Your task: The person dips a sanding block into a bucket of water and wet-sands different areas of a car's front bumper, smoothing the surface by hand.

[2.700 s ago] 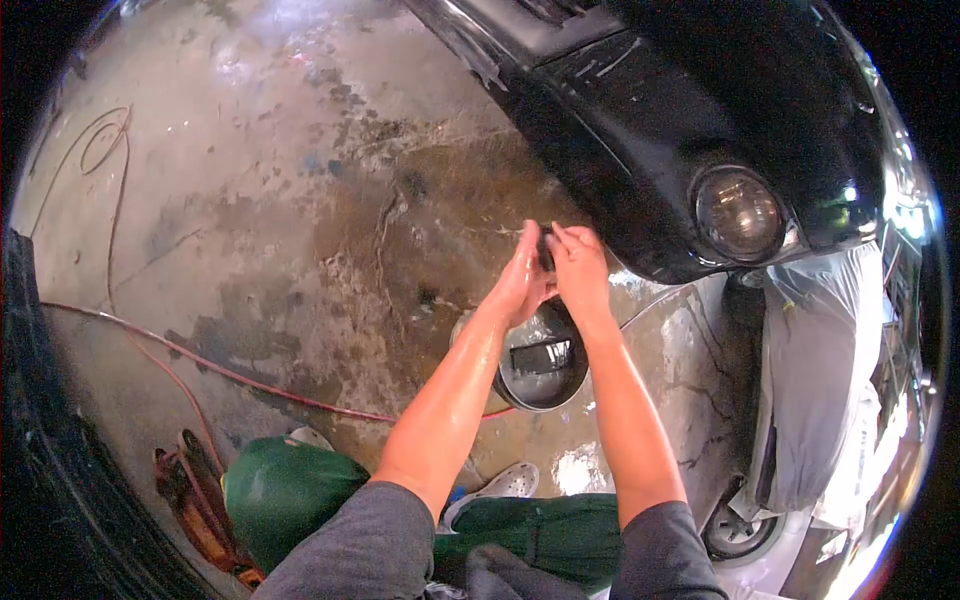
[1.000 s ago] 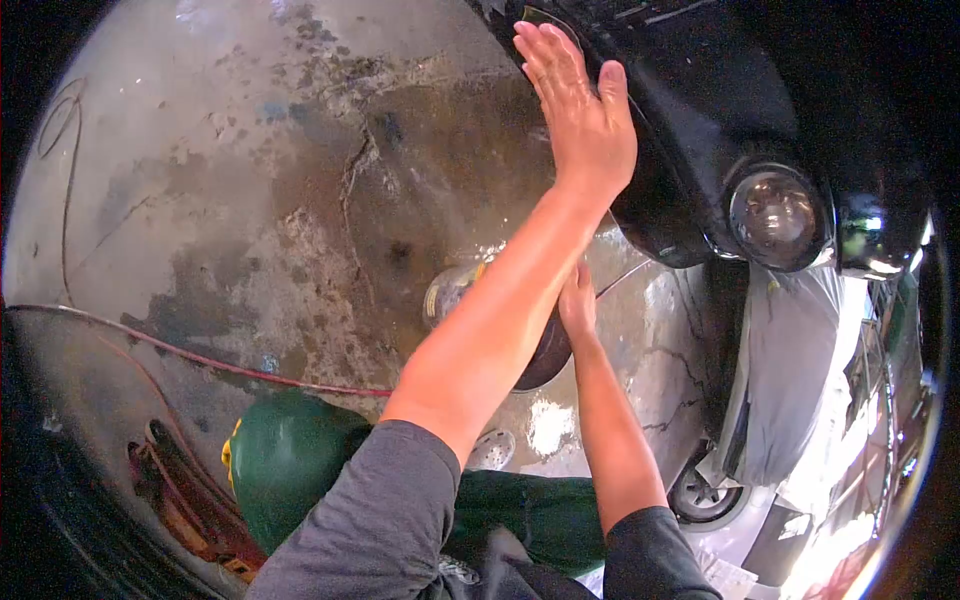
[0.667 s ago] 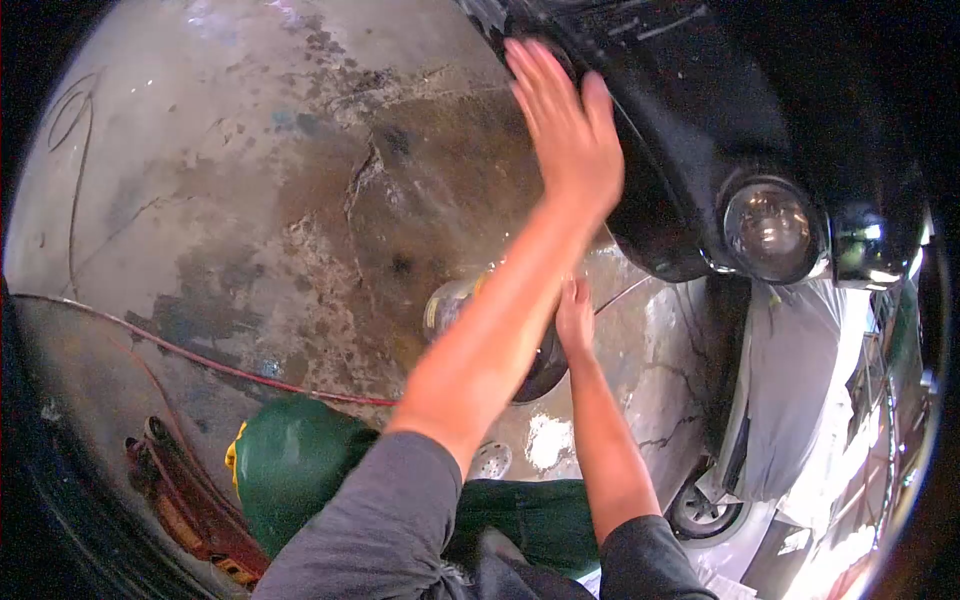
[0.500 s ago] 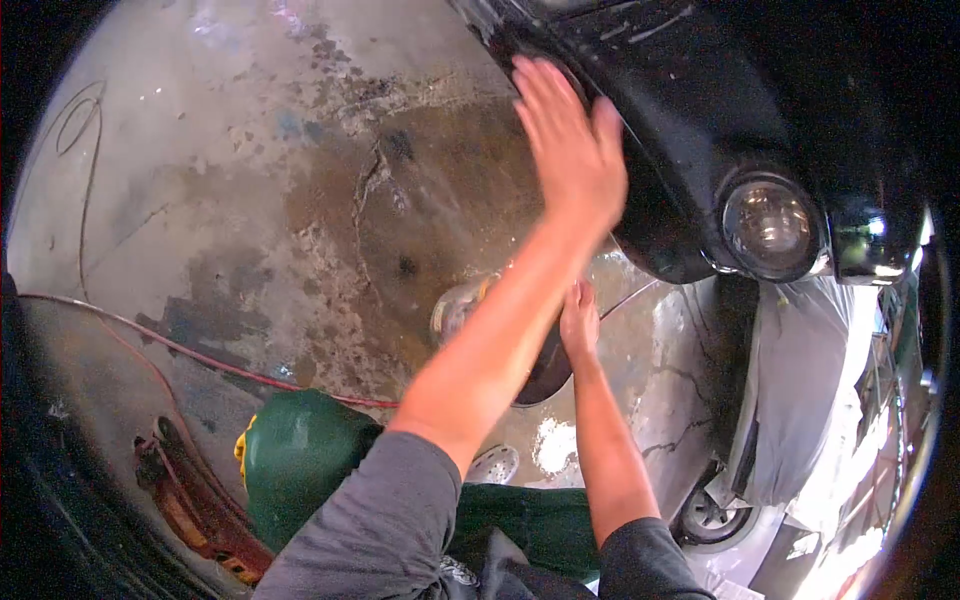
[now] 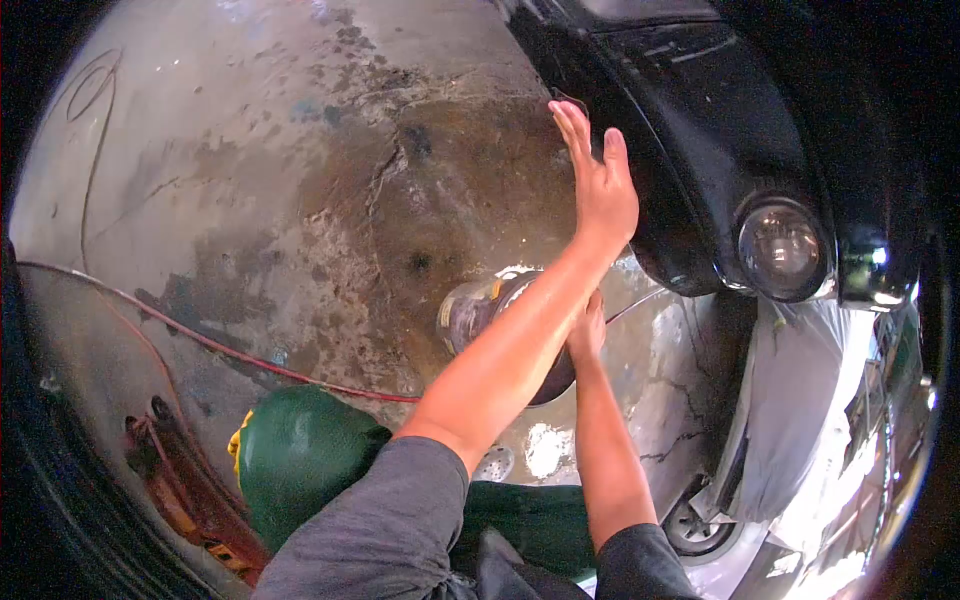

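Observation:
My left hand is held up with its fingers stretched out and the thumb apart, holding nothing. It is beside the black car's fender, near the wheel arch; whether it touches the car I cannot tell. Lower down, my right hand is at the edge of a dark, round, drum-like thing. My left forearm crosses in front and hides part of that thing and most of the right hand's fingers. A round headlight sits at the car's front corner, to the right of my left hand.
A red hose runs across the stained, cracked concrete floor. A rusty red floor-jack-like tool lies at the lower left, near my green-clad knee. Grey sheeting and a car wheel are at the right.
My left hand has moved slightly down and right, and its thumb is spread further from the fingers. My right hand has shifted slightly down and is more hidden behind the left forearm.

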`<state>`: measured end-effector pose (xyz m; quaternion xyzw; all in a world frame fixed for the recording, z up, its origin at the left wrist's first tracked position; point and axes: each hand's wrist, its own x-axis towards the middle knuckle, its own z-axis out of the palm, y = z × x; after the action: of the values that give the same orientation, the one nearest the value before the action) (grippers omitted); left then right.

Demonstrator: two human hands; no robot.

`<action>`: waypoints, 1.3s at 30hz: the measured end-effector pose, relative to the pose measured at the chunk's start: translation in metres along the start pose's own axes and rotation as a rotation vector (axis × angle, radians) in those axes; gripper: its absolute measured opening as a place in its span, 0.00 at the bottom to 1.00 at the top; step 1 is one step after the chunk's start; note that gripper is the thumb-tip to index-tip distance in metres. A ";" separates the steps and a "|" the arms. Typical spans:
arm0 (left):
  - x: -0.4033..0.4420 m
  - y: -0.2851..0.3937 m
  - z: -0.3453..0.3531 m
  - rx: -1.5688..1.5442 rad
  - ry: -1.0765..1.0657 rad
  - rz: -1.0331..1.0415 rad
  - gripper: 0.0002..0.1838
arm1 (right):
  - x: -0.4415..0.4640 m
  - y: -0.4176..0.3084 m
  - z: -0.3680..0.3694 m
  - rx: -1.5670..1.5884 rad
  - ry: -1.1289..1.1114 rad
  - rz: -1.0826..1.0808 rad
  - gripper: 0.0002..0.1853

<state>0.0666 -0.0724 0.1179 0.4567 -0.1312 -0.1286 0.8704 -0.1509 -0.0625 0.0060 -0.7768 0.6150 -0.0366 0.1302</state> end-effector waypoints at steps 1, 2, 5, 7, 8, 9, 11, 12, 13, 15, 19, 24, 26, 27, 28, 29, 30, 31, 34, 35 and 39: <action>0.012 0.003 -0.005 -0.038 0.012 0.013 0.39 | 0.001 0.002 0.000 0.006 0.014 -0.014 0.34; 0.037 0.003 -0.011 -0.073 0.021 0.025 0.39 | 0.002 0.004 0.002 0.014 0.026 -0.024 0.34; 0.109 0.015 -0.026 -0.110 0.084 -0.007 0.39 | 0.002 0.002 0.003 0.023 0.016 0.014 0.35; 0.092 0.014 -0.021 -0.128 0.109 0.090 0.39 | 0.005 0.002 0.005 0.038 0.007 0.013 0.34; 0.061 0.011 -0.014 -0.099 0.086 0.082 0.39 | 0.009 0.010 0.007 0.018 0.000 -0.032 0.36; 0.026 0.003 -0.001 -0.102 0.078 0.066 0.39 | 0.014 0.025 0.014 -0.005 -0.006 -0.082 0.37; -0.019 -0.011 0.014 0.049 0.055 0.091 0.40 | 0.007 0.022 0.004 -0.013 -0.074 -0.119 0.48; -0.010 -0.004 0.014 0.011 0.082 0.029 0.40 | 0.013 0.031 0.010 -0.085 -0.065 -0.151 0.45; 0.004 0.006 0.011 -0.024 0.105 -0.037 0.40 | 0.019 0.045 0.018 -0.156 -0.057 -0.177 0.43; 0.064 0.003 -0.006 -0.024 0.109 0.081 0.40 | 0.017 0.033 0.015 -0.039 -0.019 -0.061 0.37; 0.060 0.012 -0.012 0.085 0.098 0.193 0.39 | 0.010 0.018 0.012 0.050 0.012 -0.035 0.34; -0.015 -0.009 0.007 0.168 0.039 0.253 0.39 | 0.014 0.023 0.010 -0.056 0.026 -0.157 0.35; 0.028 0.009 0.000 0.167 0.062 0.296 0.39 | 0.002 -0.002 -0.002 0.035 -0.051 0.052 0.36; 0.056 0.024 -0.009 0.206 0.050 0.323 0.38 | 0.005 0.006 0.001 0.028 -0.058 0.023 0.36; 0.065 0.027 -0.011 0.244 0.051 0.324 0.38 | 0.009 0.020 0.006 0.022 -0.066 -0.004 0.37; 0.070 0.030 -0.011 0.281 0.054 0.335 0.38 | 0.014 0.028 0.008 0.019 -0.069 -0.040 0.37; 0.058 0.026 -0.009 0.254 0.036 0.326 0.39 | 0.014 0.029 0.009 0.019 -0.072 -0.028 0.36; 0.033 0.015 -0.005 0.225 0.014 0.321 0.40 | 0.015 0.032 0.012 -0.051 -0.039 -0.120 0.36; -0.021 -0.015 0.006 0.154 0.000 0.342 0.39 | 0.014 0.035 0.013 -0.132 -0.004 -0.232 0.35; -0.019 -0.015 0.005 0.136 0.005 0.341 0.39 | 0.013 0.035 0.012 -0.135 -0.004 -0.244 0.34; 0.059 0.025 -0.016 0.079 0.065 0.279 0.37 | -0.006 0.010 0.003 -0.018 0.003 -0.021 0.33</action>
<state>0.1297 -0.0661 0.1365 0.4720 -0.1702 0.0135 0.8649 -0.1610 -0.0584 0.0013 -0.7842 0.6074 -0.0337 0.1222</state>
